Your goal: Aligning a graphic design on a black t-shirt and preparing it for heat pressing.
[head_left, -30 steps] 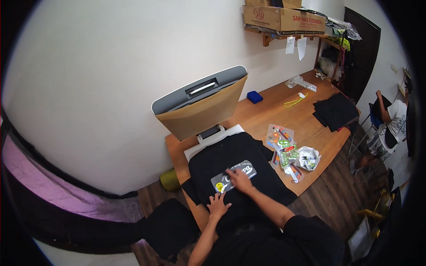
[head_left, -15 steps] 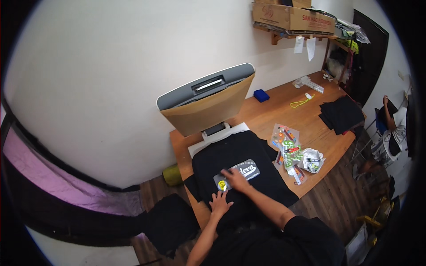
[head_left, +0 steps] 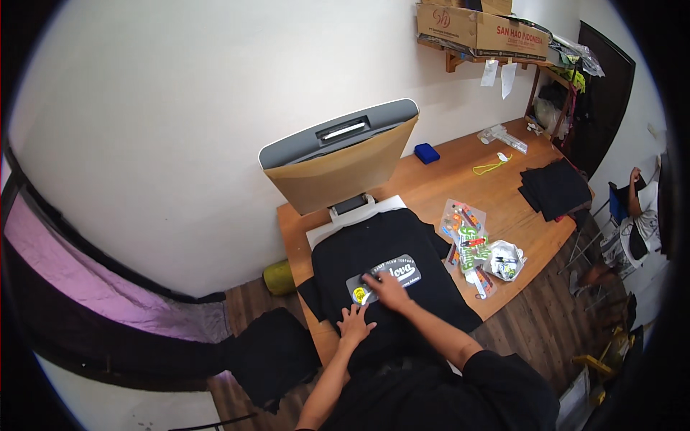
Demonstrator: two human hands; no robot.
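Pressing flat with spread fingers, the right hand (head_left: 387, 290) lies open on the grey printed transfer sheet (head_left: 384, 278), which sits in the middle of the black T-shirt (head_left: 381, 244) stretched over the lower plate of the heat press (head_left: 338, 154), its lid raised behind. Just beside it, the left hand (head_left: 354, 323) rests open, palm down, on the shirt's near edge, grasping nothing. Farther right on the wooden table (head_left: 460, 179) lie colourful sticker sheets (head_left: 466, 233) and, well apart, a stack of folded black cloth (head_left: 555, 189).
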